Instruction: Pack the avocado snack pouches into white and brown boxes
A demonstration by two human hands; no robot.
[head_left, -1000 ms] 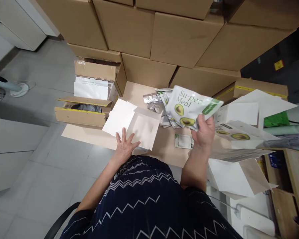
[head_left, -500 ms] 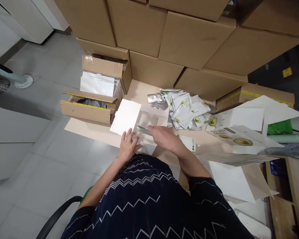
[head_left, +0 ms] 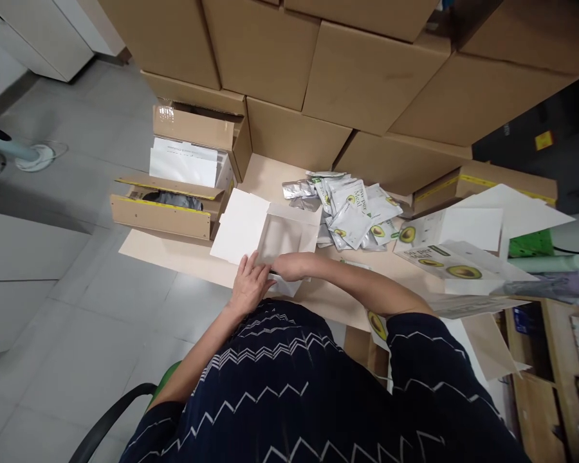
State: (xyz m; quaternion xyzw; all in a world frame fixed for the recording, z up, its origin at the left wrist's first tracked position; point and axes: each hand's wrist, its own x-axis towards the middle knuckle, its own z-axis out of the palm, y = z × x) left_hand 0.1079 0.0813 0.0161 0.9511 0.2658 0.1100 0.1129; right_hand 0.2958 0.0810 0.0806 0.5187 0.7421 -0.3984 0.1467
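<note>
Nearby, pouches [head_left: 352,215] beside open white box [head_left: 285,236].

The left hand [head_left: 251,286] and right hand [head_left: 289,265] touch the open white box's [head_left: 284,235] near edge; avocado packets [head_left: 352,209] lie piled beside it.

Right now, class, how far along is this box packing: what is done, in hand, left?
Done: the white box stands open, lid folded back. In hand: the left hand and right hand work at its near edge; its contents are unclear. Left: the pouch pile lies loose, and flat cartons lie unassembled.
</note>
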